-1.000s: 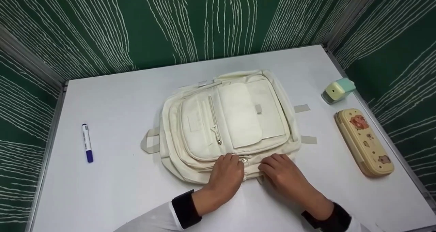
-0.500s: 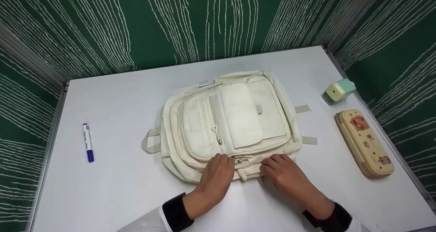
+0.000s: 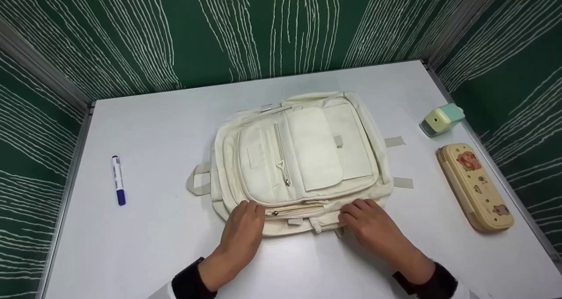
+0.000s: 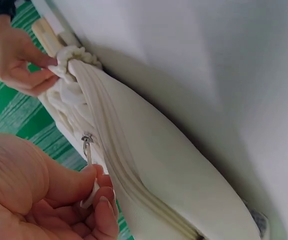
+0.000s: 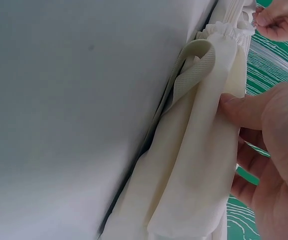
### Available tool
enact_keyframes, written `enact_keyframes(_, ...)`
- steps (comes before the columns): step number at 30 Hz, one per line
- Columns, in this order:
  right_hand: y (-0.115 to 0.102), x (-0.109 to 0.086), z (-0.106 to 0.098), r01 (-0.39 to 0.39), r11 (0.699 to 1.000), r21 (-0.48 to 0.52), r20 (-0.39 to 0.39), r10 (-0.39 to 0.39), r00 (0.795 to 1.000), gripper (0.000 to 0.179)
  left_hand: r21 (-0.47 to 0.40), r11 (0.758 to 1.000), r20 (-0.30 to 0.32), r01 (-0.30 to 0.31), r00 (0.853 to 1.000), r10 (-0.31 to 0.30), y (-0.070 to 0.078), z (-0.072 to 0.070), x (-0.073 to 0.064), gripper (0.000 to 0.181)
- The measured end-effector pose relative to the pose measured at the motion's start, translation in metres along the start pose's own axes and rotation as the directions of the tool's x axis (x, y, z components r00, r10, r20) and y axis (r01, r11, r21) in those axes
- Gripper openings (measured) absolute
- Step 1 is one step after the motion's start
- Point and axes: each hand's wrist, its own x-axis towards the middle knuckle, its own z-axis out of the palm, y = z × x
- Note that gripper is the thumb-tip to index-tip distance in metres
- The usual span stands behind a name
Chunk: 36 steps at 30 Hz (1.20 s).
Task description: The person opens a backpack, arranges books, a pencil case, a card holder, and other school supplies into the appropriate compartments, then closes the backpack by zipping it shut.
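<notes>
The left hand (image 3: 243, 228) pinches a corded zipper pull (image 4: 89, 157); right of its fingers, the right hand (image 3: 372, 225) pinches the cream backpack (image 3: 315, 147) along its near side.

Dark green walls (image 3: 259, 31) with wavy white lines border three edges of a smooth white tabletop (image 3: 151, 132); grey metal posts (image 3: 448, 36) stand at its far corners.

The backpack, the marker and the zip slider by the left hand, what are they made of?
The backpack looks like matte cloth: it folds and puckers softly. The marker is probably smooth plastic, judging by its stiff, straight barrel. The zip slider seems to be shiny metal, since it glints silver.
</notes>
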Motion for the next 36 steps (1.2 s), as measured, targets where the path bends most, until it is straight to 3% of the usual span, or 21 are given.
enact_keyframes(8,0.000,0.000,-0.003,-0.002,1.000,-0.001,0.046,0.002,0.999,0.021,-0.016,0.999,-0.006,0.030,1.000,-0.031,-0.019,-0.011,-0.004,0.025)
enact_keyframes(15,0.001,0.001,-0.005,0.009,1.000,0.005,0.072,-0.010,0.997,0.019,0.006,0.997,-0.024,0.073,0.997,-0.072,-0.051,-0.022,-0.006,0.024)
enact_keyframes(22,0.004,-0.002,-0.008,0.013,1.000,0.016,0.063,-0.014,0.998,0.015,-0.010,0.981,0.004,0.192,0.981,-0.192,-0.083,-0.027,0.001,0.018)
enact_keyframes(28,0.006,-0.002,-0.008,0.003,1.000,0.025,0.066,-0.005,0.998,0.025,-0.007,0.982,0.018,0.186,0.982,-0.186,-0.082,-0.030,0.002,0.018)
enact_keyframes(36,0.021,-0.002,-0.016,-0.027,1.000,0.003,0.074,0.027,0.997,0.030,-0.024,0.993,0.006,0.118,0.993,-0.118,-0.062,-0.031,-0.013,0.020)
